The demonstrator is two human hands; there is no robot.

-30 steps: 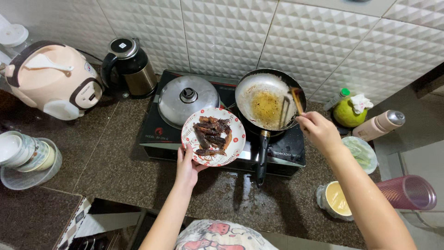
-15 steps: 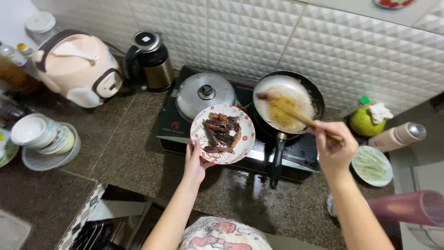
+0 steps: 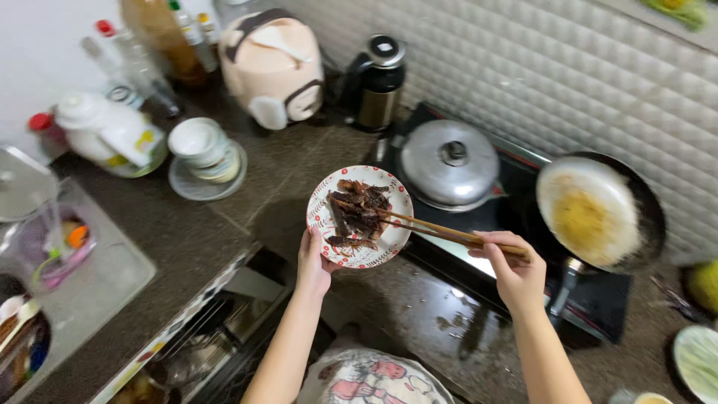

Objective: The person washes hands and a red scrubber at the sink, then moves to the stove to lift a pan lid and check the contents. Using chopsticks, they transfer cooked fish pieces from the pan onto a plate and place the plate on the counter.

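Dark brown strips of cooked meat [image 3: 357,213] lie heaped on the red-patterned white plate [image 3: 323,222] at the centre of the frame, which my left hand [image 3: 313,263] grips by its lower rim, fingers curled beneath. My right hand [image 3: 513,271], lower right of centre, is closed around wooden chopsticks [image 3: 441,228] whose tips touch the meat. Behind the plate, a steel lid [image 3: 449,162] covers a pot; at right, a frying pan [image 3: 598,213] sits on the black stove [image 3: 598,299].

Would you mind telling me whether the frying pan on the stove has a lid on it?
No, the frying pan sits uncovered with its oily inside showing; the metal lid covers the other pot beside it.
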